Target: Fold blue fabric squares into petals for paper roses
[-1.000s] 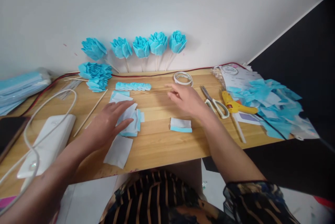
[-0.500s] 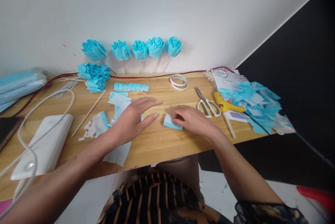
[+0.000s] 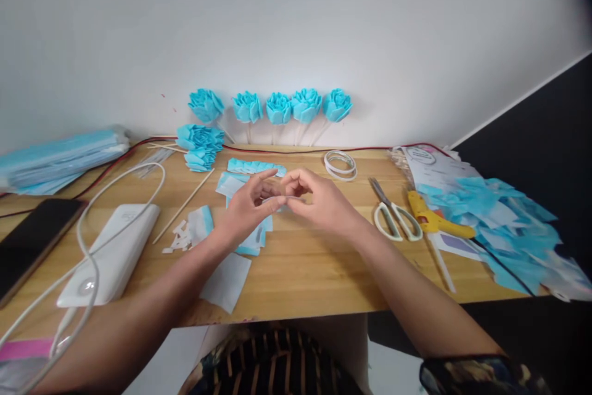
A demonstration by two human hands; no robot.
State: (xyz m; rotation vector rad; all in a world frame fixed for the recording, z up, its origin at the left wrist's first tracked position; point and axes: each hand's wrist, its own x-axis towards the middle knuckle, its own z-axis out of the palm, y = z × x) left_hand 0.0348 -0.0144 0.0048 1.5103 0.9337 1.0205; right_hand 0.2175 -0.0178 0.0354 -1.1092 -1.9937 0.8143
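Above the middle of the tabletop, my left hand (image 3: pixel 250 205) and my right hand (image 3: pixel 315 199) meet fingertip to fingertip. Between them they pinch a small blue-and-white fabric piece (image 3: pixel 295 198), seen almost edge-on and mostly covered by the fingers. Just behind the hands lies a row of folded blue petals (image 3: pixel 250 166). Loose blue-and-white fabric pieces (image 3: pixel 231 184) are spread under and beside my left hand, and a pale square sheet (image 3: pixel 226 281) lies nearer the front edge.
Several blue fabric flowers (image 3: pixel 278 108) on sticks lean along the wall. On the right are tape rolls (image 3: pixel 340 166), scissors (image 3: pixel 392 216), a yellow glue gun (image 3: pixel 435 221) and a heap of blue scraps (image 3: pixel 509 228). A white power bank (image 3: pixel 111 253), its cable and a phone (image 3: pixel 34 247) occupy the left.
My right hand has lifted the small fabric piece off the table and brought it to my left hand, which has closed on it. The view has shifted left.
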